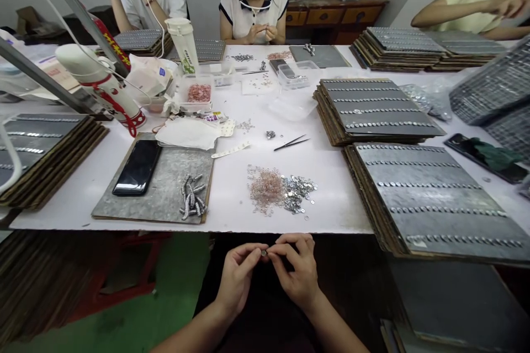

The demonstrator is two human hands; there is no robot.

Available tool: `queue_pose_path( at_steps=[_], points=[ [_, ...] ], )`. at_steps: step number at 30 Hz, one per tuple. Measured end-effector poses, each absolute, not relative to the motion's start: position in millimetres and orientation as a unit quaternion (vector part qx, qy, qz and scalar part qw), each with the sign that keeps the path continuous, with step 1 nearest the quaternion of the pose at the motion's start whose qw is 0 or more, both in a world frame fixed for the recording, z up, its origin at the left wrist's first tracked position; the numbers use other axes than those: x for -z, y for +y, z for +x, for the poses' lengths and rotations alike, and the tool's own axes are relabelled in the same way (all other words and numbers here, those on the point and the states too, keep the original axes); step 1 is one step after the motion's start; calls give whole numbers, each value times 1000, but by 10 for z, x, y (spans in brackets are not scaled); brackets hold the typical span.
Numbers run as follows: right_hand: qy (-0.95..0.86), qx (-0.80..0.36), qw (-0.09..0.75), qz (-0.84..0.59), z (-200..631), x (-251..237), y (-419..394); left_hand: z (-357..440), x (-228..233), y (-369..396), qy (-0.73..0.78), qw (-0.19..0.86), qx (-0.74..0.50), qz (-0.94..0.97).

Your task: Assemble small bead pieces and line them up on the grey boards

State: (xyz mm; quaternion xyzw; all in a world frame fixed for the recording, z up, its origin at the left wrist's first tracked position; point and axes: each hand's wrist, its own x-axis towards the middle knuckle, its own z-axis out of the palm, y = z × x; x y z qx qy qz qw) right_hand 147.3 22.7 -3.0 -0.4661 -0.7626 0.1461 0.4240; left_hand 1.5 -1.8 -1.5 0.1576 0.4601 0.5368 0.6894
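Note:
Just below the table's front edge, my left hand [240, 271] pinches a small round metal piece [264, 253] between thumb and forefinger. My right hand [296, 270] meets it from the other side, with thumb and forefinger closed at the same piece. On the table beyond my hands lies a heap of small pinkish clear rings [267, 188]. Touching it on the right is a pile of silvery metal discs [297, 193]. Black tweezers [292, 143] rest farther back, near a little cluster of metal pieces [270, 134].
At the right stand stacked boards [434, 198] with rows of metal pieces. A grey board [165, 182] at the left bears a phone [137, 167] and silvery stacks [192, 197]. A thermos [97, 85] and a cup [182, 44] stand behind. Co-workers sit across the table.

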Motion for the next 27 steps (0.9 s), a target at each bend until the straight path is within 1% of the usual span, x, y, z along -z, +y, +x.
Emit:
queue_pose_path(
  at_steps=[27],
  points=[
    [-762,-134,388,-501,1527,67,190,-17,42,-6,481,680,-526,172]
  ],
)
